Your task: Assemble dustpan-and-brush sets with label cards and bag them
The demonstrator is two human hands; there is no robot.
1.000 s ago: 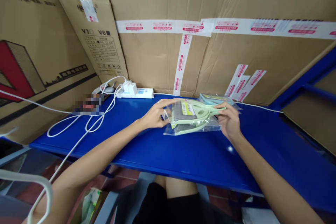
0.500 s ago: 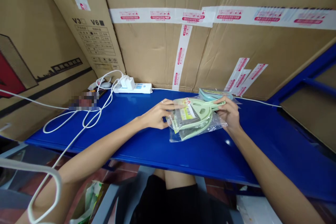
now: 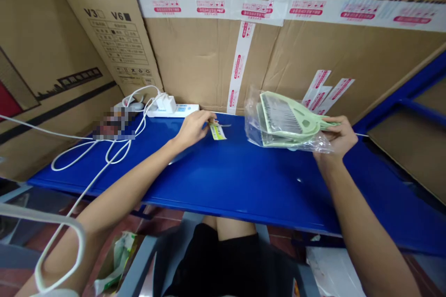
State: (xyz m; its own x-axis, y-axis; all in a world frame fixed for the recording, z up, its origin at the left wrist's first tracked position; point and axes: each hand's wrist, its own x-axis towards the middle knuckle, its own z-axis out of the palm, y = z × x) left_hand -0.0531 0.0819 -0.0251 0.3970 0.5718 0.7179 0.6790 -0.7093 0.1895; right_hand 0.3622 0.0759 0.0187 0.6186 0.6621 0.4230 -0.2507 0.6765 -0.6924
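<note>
Working remotely, I had the right hand (image 3: 336, 138) clasped around the handles (image 3: 324, 122) of the green dustpan set (image 3: 283, 115), above the tabletop (image 3: 223, 185), presumably to leave its broad end free inside the clear bag (image 3: 252, 123); my left hand (image 3: 195, 129) pinched a yellow label (image 3: 218, 132). The set's long axis ran roughly sideways, broad end leftward, handles rightward

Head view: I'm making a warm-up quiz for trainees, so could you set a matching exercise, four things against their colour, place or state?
1. Bagged brush set
2. Yellow-and-white card
3. Power strip
4. Table

A. Fitted with a white adapter
B. Blue
C. In the right hand
D. In the left hand

Pairs: 1-C, 2-D, 3-A, 4-B.
</note>
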